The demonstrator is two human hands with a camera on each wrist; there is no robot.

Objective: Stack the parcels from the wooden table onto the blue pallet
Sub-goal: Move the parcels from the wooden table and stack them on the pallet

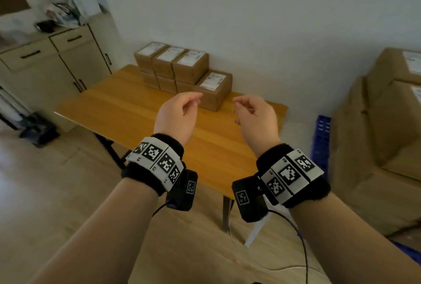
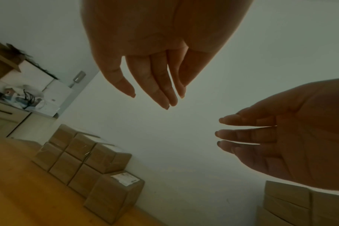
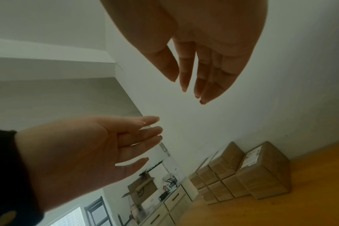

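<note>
Cardboard brown labelled parcel [image 1: 213,92] at the surface's [image 1: 127,110] far edge looks stiff, light; grip opposite side faces; left hand [image 1: 176,113] and right hand [image 1: 256,116] hover relaxed, empty.

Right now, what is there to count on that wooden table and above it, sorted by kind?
Parcels on the table: 7 in view, six stacked two high, one single.
Hands: 2, left hand and right hand, both empty.
Total: 9.

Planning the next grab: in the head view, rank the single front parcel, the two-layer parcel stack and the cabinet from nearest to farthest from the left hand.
1. Single front parcel, just right of the left hand.
2. Two-layer parcel stack, behind, against the wall.
3. Cabinet, far left, off the table.
</note>
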